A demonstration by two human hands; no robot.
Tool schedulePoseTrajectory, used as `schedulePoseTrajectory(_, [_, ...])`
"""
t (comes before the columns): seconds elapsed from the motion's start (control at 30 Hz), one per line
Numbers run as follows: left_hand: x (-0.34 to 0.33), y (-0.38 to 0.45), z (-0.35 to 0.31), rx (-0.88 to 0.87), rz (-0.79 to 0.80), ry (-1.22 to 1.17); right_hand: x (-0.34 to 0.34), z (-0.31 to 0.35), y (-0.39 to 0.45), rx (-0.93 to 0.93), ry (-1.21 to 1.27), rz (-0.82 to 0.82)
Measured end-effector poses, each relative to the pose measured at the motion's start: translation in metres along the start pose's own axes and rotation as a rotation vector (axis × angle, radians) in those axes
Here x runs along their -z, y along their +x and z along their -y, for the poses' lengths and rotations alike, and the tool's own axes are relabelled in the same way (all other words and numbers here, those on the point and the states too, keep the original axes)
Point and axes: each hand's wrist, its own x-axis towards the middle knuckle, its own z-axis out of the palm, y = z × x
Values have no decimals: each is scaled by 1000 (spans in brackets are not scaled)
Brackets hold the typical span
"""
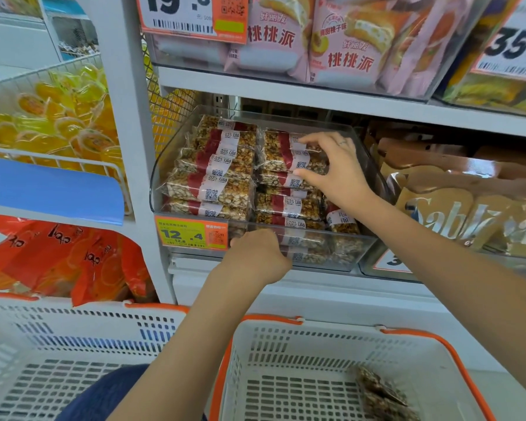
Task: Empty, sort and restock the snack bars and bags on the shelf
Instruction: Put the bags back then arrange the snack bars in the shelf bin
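My right hand pinches a light, stiff, slippery-wrapped snack bar by its long edges at the clear bin's 1 o'clock, my left hand gripping the bin's front.

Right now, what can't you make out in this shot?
- Left hand fingers: head view, curled behind the bin front, grip unclear.
- Lower bars: blurred through the bin wall, count unknown.
- Basket bars: cut off by the bottom edge.
- Price tag small print: too small.
- Right hand hides bars beneath.
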Motion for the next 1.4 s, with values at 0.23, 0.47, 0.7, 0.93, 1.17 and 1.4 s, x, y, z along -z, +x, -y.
schedulePoseTrajectory(0.23, [-19,-10,8,-38,-122,36,33,11,-93,-29,128,-138])
schedulePoseTrajectory(0.47, [-124,-15,36,-10,55,82,-23,-30,-258,26,-179,-92])
schedulePoseTrajectory(0.7, [-294,-17,141,411,388,11,-64,-138,-438,-767,-302,662])
schedulePoseTrajectory(0.93, [-385,-49,180,715,371,-113,-94,-192,-457,-785,-437,710])
schedulePoseTrajectory(1.17, [-397,-33,179,773,139,-381,-117,-213,-446,-702,-622,807])
schedulePoseTrajectory(1.4, [-381,-10,156,820,99,-855,-130,-158,-440,-910,-100,739])
